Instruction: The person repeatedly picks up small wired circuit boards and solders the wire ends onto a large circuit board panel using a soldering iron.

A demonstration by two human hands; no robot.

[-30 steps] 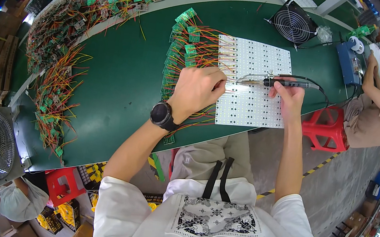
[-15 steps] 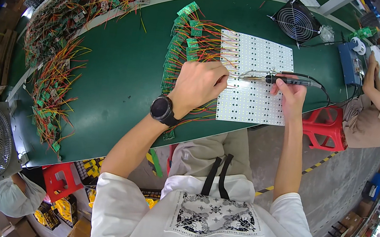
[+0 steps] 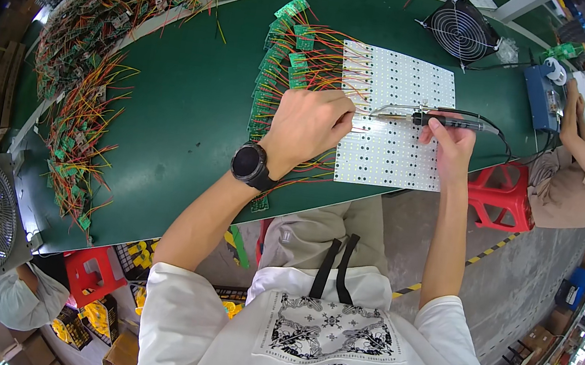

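Note:
My right hand [image 3: 451, 146] grips a soldering iron [image 3: 448, 122] with a black handle, held nearly level over a white LED panel [image 3: 399, 159]. A thin curved metal tube runs above the iron toward its tip. The tip points left, at the panel's left part close to my left fingertips. My left hand [image 3: 311, 122] is closed in a pinch there, and a thin wire [image 3: 359, 131] shows at its fingertips. Red and yellow wires [image 3: 328, 76] join the panel's left edge to a stack of small green circuit boards [image 3: 273, 62]. My left hand hides some of these boards and wires.
Heaps of wired green boards [image 3: 74, 131] cover the left of the green table [image 3: 174, 130]. A black fan [image 3: 460, 29] and a blue soldering station [image 3: 540, 97] stand at the far right. Another person [image 3: 581, 176] sits at right near a red stool [image 3: 498, 191].
The whole view has shifted slightly. Both hands, the soldering iron and the LED panel stay nearly where they were relative to each other.

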